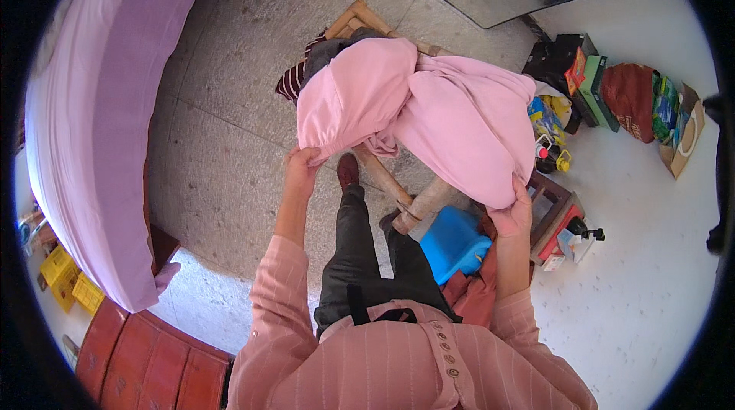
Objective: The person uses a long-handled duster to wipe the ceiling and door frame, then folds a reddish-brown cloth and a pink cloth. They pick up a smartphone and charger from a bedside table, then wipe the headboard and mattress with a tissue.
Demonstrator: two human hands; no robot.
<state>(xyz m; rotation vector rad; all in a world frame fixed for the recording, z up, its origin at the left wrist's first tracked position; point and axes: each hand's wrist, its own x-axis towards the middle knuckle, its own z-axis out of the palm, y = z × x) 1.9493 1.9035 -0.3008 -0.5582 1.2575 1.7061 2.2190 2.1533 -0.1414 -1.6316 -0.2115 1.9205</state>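
A large piece of pink cloth (459, 117), perhaps a garment, spreads in loose folds in front of me. My left hand (302, 166) pinches its lower left edge between thumb and fingers. At its lower right corner, my right hand (513, 210) grips the fabric. Beneath the cloth is a wooden or bamboo chair-like frame (359, 14), mostly hidden; its legs show below. Dark grey cloth (327, 54) and a striped cloth (291, 81) lie at the frame's far left side. What the pink cloth rests on cannot be fully seen.
A bed with a lilac sheet (126, 65) stands left, a red wooden piece of furniture (149, 358) lower left. On the right are a blue plastic stool or container (453, 243), a small wooden shelf (545, 209), bottles (554, 158), boxes (594, 88) and bags (629, 100) by the wall.
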